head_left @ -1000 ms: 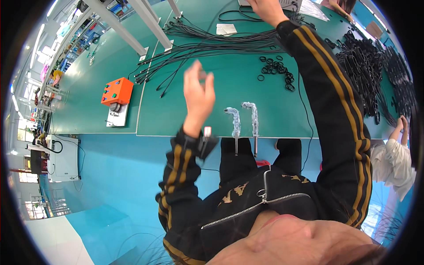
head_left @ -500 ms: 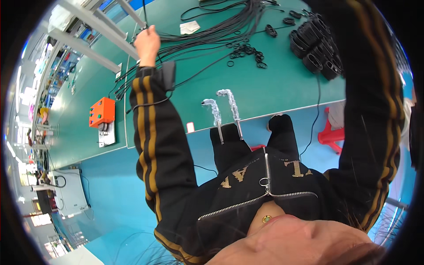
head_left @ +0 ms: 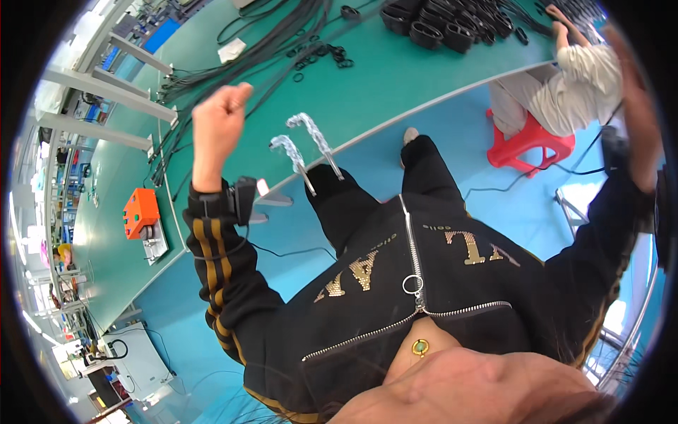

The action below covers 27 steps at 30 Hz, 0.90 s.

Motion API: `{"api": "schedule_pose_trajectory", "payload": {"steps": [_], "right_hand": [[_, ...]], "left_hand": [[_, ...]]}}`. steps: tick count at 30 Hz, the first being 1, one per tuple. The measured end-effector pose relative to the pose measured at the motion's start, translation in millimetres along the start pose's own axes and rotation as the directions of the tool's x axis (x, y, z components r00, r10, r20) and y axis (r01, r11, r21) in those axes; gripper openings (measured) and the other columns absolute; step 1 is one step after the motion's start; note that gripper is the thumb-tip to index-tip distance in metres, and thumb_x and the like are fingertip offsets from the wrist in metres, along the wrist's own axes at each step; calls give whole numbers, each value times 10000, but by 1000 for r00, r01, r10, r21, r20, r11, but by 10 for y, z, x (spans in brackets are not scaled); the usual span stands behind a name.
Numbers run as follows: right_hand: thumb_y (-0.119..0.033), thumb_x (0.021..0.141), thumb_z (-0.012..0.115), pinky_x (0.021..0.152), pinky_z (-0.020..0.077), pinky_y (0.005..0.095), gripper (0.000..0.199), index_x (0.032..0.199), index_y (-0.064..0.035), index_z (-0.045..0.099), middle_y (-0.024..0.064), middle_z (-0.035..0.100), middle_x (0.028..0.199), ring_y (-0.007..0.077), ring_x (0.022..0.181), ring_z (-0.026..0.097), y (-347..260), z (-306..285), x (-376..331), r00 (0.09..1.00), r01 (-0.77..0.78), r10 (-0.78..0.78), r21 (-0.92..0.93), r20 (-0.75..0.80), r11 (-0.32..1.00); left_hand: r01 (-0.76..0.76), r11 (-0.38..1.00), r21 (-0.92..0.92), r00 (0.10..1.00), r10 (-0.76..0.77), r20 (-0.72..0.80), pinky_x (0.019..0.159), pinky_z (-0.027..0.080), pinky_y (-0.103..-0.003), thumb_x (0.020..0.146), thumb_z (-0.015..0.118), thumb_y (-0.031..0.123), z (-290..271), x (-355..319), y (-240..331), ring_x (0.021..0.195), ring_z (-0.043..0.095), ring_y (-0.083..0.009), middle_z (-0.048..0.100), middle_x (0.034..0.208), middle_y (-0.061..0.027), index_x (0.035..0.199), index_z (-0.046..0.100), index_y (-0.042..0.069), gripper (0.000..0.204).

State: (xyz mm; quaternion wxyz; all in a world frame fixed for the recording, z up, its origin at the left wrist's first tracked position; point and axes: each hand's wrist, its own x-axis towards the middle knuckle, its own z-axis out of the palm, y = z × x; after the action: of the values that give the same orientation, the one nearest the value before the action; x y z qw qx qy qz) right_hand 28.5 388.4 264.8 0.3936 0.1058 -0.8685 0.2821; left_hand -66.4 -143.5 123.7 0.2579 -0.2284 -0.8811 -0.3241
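Pulling back from the table (head_left: pixel 395 92), the left hand (head_left: pixel 217 116) is now a closed, seemingly empty fist; cable bundle (head_left: pixel 233 63) lies beyond its grip; right hand (head_left: pixel 639 116) blurred, grip unclear.

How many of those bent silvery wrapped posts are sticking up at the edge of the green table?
2. One bent post stands nearer the closed left hand; the other post is just right of it, both at the table edge. None seem hidden.

White label (head_left: pixel 232 50) flat on green table (head_left: pixel 395 78), beside black cables (head_left: pixel 282 35).
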Motion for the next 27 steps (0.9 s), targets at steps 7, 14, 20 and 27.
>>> {"api": "schedule_pose_trajectory", "payload": {"steps": [7, 14, 20, 27], "right_hand": [[-100, 802, 670, 883, 436, 401, 475, 1246, -46, 510, 154, 575, 1180, 314, 1137, 526, -460, 1627, -1164, 728, 267, -462, 411, 506, 872], [-85, 844, 636, 667, 459, 297, 201, 1024, 0, 605, 93, 621, 861, 207, 734, 572, -483, 2305, -1400, 679, -278, -275, 584, 681, 763], [-80, 862, 610, 575, 443, 280, 89, 908, -5, 627, 90, 598, 735, 190, 623, 550, -366, 2665, -1227, 838, -136, -276, 670, 471, 730], [-41, 871, 570, 608, 465, 299, 90, 943, -6, 611, 127, 602, 762, 211, 665, 589, -332, 3070, -1700, 780, -128, -364, 699, 510, 704]], "left_hand": [[904, 237, -357, 405, -201, 892, 422, 251, -206, 964, 492, 330, 700, -571, 1090, 444, 321, -32, 346, 499, 74, 715, 585, 27, 403], [762, -27, -647, 637, -148, 757, 431, 243, -220, 993, 428, 306, 983, -771, 1194, 444, 286, -53, 304, 532, 57, 841, 548, -3, 365], [799, -216, -561, 569, -27, 822, 443, 259, -231, 1002, 384, 320, 1136, -1043, 1267, 440, 295, -64, 298, 534, 48, 912, 531, -5, 368], [660, -416, -626, 706, 59, 706, 445, 261, -241, 1001, 382, 321, 1109, -820, 1282, 444, 291, -64, 295, 542, 50, 977, 533, -16, 371]]}}
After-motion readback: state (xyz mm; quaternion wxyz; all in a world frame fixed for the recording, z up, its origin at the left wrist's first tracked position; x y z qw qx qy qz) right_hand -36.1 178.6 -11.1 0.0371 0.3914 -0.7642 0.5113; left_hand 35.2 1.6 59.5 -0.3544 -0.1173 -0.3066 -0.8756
